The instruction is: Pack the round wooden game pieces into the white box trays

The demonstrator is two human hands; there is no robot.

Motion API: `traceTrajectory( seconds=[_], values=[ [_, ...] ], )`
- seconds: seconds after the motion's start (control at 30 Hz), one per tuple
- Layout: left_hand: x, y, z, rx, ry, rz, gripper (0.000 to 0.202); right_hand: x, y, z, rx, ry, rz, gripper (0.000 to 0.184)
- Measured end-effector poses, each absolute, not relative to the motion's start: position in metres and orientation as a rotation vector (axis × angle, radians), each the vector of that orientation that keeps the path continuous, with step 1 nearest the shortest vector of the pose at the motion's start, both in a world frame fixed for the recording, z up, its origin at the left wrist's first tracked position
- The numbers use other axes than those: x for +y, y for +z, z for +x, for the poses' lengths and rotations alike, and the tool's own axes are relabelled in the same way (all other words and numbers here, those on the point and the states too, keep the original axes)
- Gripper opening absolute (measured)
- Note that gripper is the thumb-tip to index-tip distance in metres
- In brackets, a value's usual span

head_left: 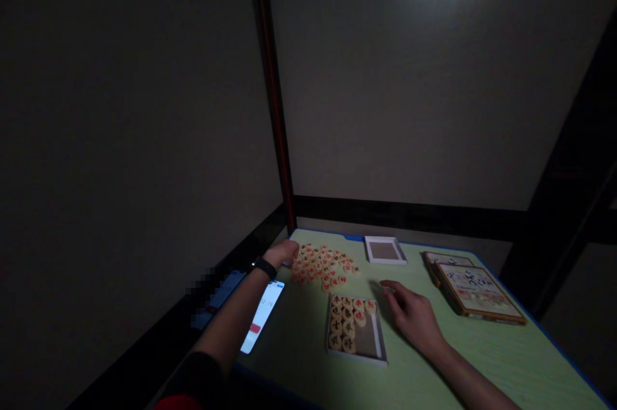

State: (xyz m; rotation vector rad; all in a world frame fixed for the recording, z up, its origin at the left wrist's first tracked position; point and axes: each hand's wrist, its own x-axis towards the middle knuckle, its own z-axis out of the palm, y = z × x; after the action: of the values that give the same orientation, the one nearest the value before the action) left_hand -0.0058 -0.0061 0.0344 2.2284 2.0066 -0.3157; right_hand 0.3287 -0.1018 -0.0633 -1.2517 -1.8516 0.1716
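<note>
My left hand (285, 251) reaches to the left edge of a loose pile of round Chinese chess pieces (318, 263), most of them marked in red. Its fingers are curled downward, and what they hold, if anything, is hidden. To the right of a shallow white box (382, 342), my right hand (412, 313) hovers with thumb and index finger pinched on a small pale Chinese chess piece (387, 288), seen edge-on. Inside the box, dark-marked pieces (342, 326) fill the left side, with a few red-marked pieces (359, 311) at the upper right; brown bottom shows at the lower right.
A second shallow white box (385, 250) lies at the table's far edge. Two flat picture-covered cases (482, 288) overlap on the right. A lit phone (264, 317) lies at the left edge, under my left forearm. Walls (405, 108) enclose the green table (482, 365) behind and to the left.
</note>
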Motion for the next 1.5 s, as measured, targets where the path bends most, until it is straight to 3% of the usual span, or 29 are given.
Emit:
traceTrajectory(
  seconds=[0.13,0.43,0.63,0.83,1.23,1.5],
  values=[
    [0.008,0.041,-0.003,2.009,-0.304,2.241,0.044,-0.102,-0.065,0.328,-1.859,0.2,-1.237,0.043],
    [0.032,0.033,0.045,1.985,-0.322,2.358,0.021,-0.102,-0.061,0.329,-1.844,0.203,-1.261,0.043],
    [0.036,0.033,0.047,1.944,-0.417,2.382,0.028,-0.1,-0.062,0.329,-1.845,0.216,-1.254,0.041],
    [0.033,0.036,0.044,1.921,-0.419,2.421,0.017,-0.102,-0.06,0.326,-1.858,0.207,-1.267,0.039],
    [0.026,0.056,0.041,1.975,-0.237,2.474,0.04,-0.103,-0.062,0.328,-1.876,0.233,-1.275,0.042],
    [0.014,0.053,0.042,1.777,-0.115,2.565,0.035,-0.102,-0.062,0.329,-1.827,0.208,-1.27,0.041]
  ],
)
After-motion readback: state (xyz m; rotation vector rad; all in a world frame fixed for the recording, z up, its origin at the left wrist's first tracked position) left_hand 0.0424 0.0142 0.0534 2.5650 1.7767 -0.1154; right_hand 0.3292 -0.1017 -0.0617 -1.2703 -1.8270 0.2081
